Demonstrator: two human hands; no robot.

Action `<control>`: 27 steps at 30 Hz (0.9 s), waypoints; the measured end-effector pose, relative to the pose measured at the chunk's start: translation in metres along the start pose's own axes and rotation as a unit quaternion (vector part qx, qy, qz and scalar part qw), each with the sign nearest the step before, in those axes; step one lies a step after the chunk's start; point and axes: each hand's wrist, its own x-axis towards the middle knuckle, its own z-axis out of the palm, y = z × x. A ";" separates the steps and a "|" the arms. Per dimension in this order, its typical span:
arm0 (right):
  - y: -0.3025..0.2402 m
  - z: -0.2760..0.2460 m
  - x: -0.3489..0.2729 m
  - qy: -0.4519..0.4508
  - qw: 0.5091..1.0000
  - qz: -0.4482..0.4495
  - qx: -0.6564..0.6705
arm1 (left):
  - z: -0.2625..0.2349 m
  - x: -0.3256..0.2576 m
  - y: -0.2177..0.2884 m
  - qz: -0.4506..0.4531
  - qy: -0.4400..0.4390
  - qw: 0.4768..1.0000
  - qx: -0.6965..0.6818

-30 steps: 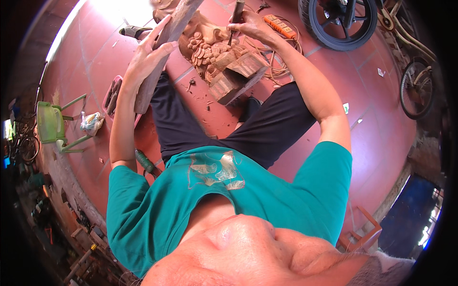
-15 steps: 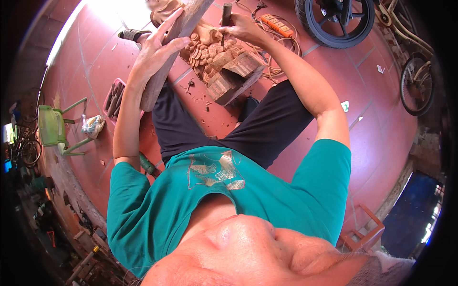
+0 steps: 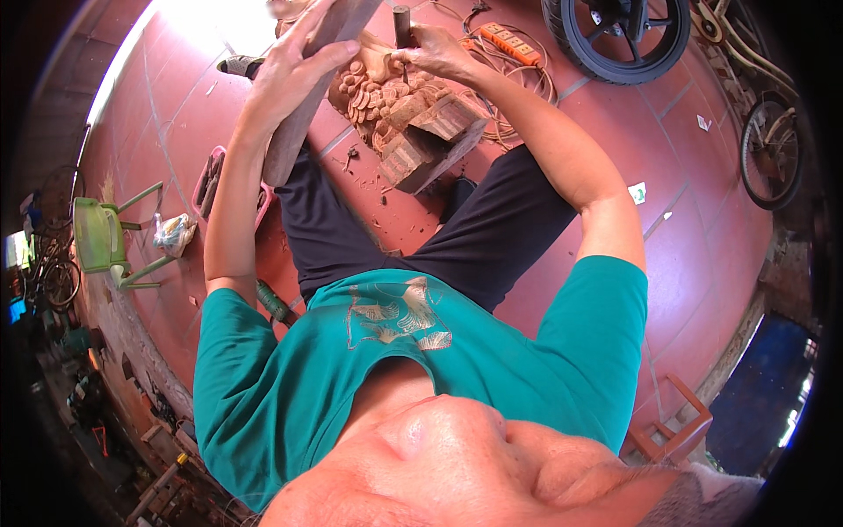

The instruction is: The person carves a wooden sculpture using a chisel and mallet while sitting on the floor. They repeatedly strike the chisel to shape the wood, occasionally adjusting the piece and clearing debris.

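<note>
My left hand (image 3: 299, 75) is closed round a long, worn wooden bar (image 3: 294, 140), which slants from the top edge down beside my left leg. A dark chisel (image 3: 402, 25) stands nearly upright in my right hand (image 3: 439, 54), its fingers pinched round the lower part. Its tip meets the carved surface, though the exact contact point is too small to make out. Under both hands lies a reddish-brown wood carving (image 3: 413, 110) with rounded, scale-like relief and a blocky, notched base towards me. The bar and my left hand cover part of its far end.
Wood chips are scattered on the red tiled floor (image 3: 351, 198). A pink basket (image 3: 264, 204) of tools, a plastic bag (image 3: 174, 233) and a green stool (image 3: 98, 233) are at left. An orange power strip (image 3: 509, 44) with coiled cable and a motorbike wheel (image 3: 628, 70) are at far right.
The wooden bar and my left hand have shifted slightly away from me. My right hand and the chisel have moved a little to the left; the carving lies in the same place.
</note>
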 end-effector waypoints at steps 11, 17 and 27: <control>0.010 0.006 0.004 0.027 0.999 -0.029 0.028 | -0.009 0.011 0.005 -0.048 0.005 0.998 -0.036; 0.017 0.010 0.013 0.020 0.996 -0.086 -0.017 | 0.003 0.019 -0.008 0.048 0.032 0.983 0.174; 0.006 -0.005 -0.009 0.014 0.999 -0.040 0.017 | 0.001 0.005 -0.023 0.030 -0.044 0.998 0.019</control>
